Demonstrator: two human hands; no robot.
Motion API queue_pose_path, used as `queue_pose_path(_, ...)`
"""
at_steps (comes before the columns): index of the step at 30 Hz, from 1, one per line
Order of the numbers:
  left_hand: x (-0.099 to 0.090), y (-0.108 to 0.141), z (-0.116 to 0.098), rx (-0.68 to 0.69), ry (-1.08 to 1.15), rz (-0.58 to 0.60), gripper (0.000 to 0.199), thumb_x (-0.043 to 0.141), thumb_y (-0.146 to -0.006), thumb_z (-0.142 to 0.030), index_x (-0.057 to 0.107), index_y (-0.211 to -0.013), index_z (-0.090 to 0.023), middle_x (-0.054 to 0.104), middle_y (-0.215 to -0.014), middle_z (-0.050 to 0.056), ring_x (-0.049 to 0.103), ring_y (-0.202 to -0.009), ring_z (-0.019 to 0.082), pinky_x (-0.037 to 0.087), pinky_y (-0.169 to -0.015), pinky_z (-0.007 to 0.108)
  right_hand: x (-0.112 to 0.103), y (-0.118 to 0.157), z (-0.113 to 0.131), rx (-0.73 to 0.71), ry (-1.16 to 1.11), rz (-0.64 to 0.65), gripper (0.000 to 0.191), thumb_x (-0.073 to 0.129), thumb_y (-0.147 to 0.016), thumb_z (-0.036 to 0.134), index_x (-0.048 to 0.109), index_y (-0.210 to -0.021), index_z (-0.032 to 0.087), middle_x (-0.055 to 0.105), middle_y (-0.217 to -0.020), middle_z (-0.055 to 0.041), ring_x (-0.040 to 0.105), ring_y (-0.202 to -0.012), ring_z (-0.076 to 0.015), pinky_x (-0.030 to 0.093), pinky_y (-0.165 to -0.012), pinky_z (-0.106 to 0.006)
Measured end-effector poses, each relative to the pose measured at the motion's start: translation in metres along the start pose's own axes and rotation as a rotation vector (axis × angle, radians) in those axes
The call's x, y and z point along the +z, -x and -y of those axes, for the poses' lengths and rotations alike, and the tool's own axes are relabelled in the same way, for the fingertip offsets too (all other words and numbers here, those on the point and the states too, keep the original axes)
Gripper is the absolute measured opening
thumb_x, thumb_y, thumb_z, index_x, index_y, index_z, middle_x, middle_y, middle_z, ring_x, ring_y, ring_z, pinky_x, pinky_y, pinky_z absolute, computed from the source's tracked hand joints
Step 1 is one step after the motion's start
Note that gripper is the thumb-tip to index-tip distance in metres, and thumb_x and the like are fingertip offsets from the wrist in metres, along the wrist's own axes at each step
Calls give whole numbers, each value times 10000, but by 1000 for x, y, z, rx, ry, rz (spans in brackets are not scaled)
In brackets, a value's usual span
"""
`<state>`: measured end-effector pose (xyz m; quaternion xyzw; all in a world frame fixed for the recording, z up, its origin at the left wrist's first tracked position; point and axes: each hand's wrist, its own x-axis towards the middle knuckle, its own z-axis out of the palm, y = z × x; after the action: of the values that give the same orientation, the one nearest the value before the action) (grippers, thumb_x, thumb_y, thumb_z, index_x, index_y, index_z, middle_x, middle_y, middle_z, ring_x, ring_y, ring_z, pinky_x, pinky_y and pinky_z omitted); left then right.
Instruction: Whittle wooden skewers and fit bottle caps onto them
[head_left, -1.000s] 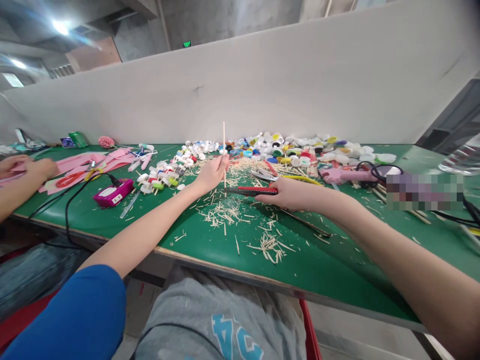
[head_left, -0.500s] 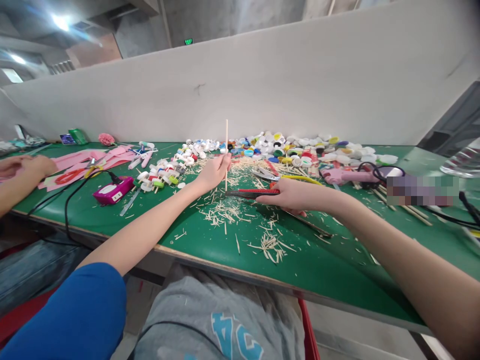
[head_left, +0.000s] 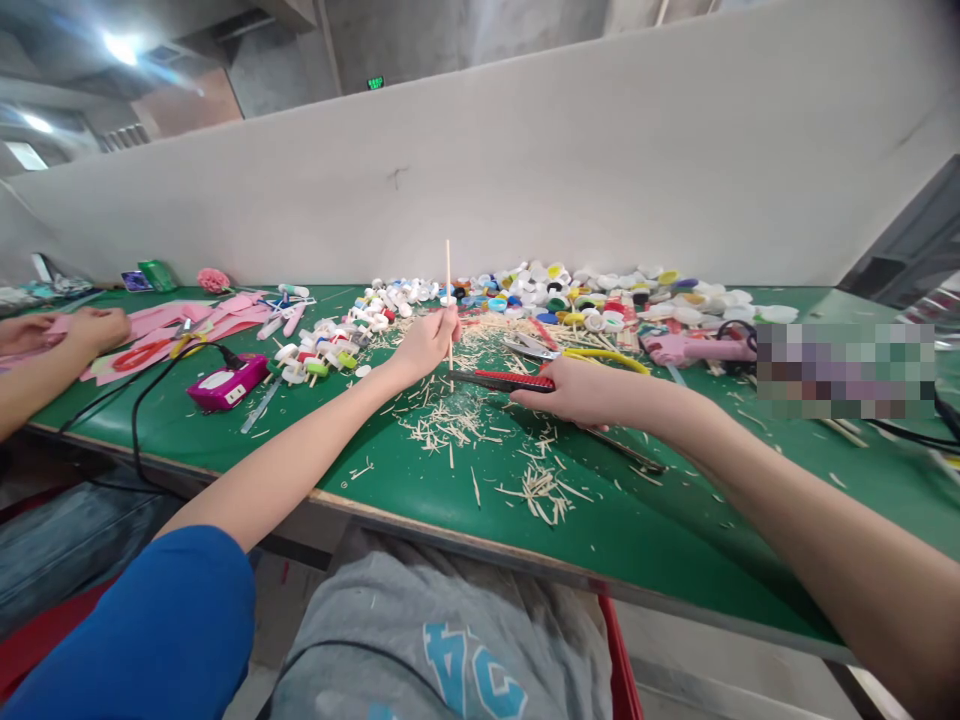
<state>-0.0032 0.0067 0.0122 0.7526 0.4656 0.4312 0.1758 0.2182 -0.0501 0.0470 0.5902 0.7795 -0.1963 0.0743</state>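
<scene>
My left hand (head_left: pixel 429 348) is closed around a thin wooden stick (head_left: pixel 448 268), held upright above the table. Its lower end pokes out below my fingers. Behind the stick, or on it, shows a white bottle cap; I cannot tell which. My right hand (head_left: pixel 574 390) grips a red-and-black hand tool (head_left: pixel 514 381) with a narrow dark tip, which points left at the stick's lower end. Its exact kind is hard to make out. Wood shavings (head_left: pixel 448 428) lie scattered beneath both hands. A long metal piece (head_left: pixel 630 453) extends from under my right hand.
Bottle caps (head_left: pixel 559 290) pile along the wall. Caps threaded on sticks (head_left: pixel 319 350) lie left, beside a magenta power box (head_left: pixel 227 382) with a black cable. Yellow-handled pliers or scissors (head_left: pixel 606 357) and a pink glue gun (head_left: pixel 697 348) lie right. A co-worker's hands (head_left: pixel 97 328) are far left.
The stick has shifted slightly left and the dark tool tip sits a little higher against its lower end. At far left the co-worker's hands have moved right.
</scene>
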Motion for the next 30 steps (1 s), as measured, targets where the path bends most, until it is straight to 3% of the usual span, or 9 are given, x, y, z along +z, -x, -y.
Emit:
queue_pose_path(11,0,0,-4,10,-11,1,509,235,-959,-474,478,-620,-181,443,-490,-25,457,-491,65,387,-581,228,6,-4,-5,-2,-1,34,688,370,-776,821,475,-832,143,589,-646,-68,522,-451,-133,402,-481,-281)
queue_pose_path(16,0,-1,1,4,34,6,509,235,-954,-491,477,-628,-185,423,-479,-32,444,-466,61,384,-555,223,-2,4,-2,-22,8,34,702,344,-793,815,520,-776,136,560,-584,-69,526,-489,-129,426,-572,-286)
queue_pose_path(22,0,0,0,2,25,3,518,236,-952,-491,479,-612,-186,423,-472,-27,450,-476,66,387,-550,223,-4,3,-8,-59,0,-8,731,313,-787,831,562,-787,143,547,-578,-65,508,-508,-131,399,-582,-293)
queue_pose_path(30,0,2,-5,1,25,19,508,222,-960,-469,470,-619,-186,424,-482,-26,454,-483,64,385,-553,222,4,-3,-2,-37,116,-136,701,352,-764,824,551,-751,151,604,-731,-79,505,-527,-122,335,-519,-290)
